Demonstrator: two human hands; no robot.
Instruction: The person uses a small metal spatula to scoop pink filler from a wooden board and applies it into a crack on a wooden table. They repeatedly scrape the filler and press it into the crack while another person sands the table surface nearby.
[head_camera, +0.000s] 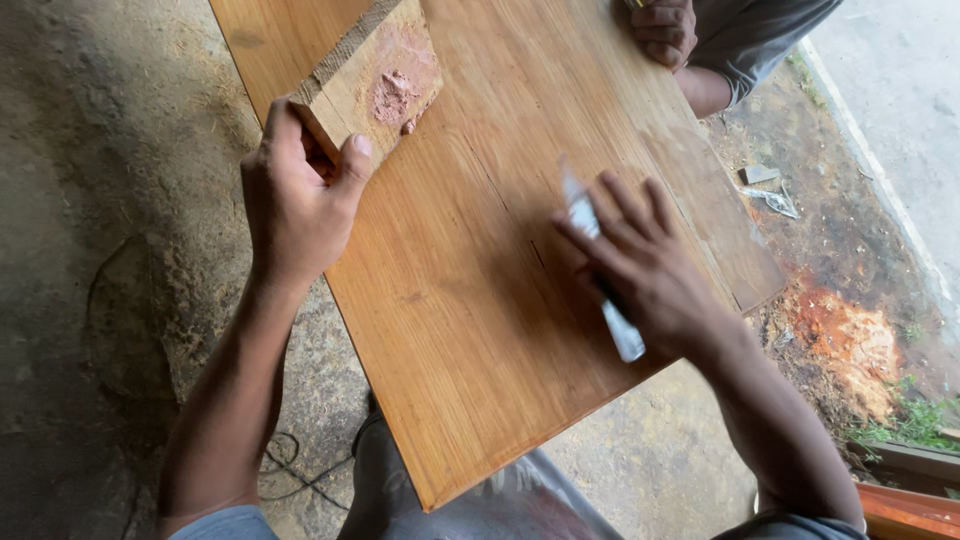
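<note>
A large brown wooden board (470, 300) lies across my lap and runs away from me. My left hand (295, 200) grips the near end of a small wood block (375, 75), which carries a dab of pinkish filler paste (392, 95) on its top face. My right hand (645, 265) presses a flat metal putty knife (583, 212) against the board's surface; the blade is blurred and its handle sticks out below my palm.
Another person's hand (662, 28) and grey sleeve rest at the board's far right edge. Dusty concrete floor (110, 250) lies to the left. Orange sawdust (850, 340), scraps and a cable (300, 470) lie on the ground.
</note>
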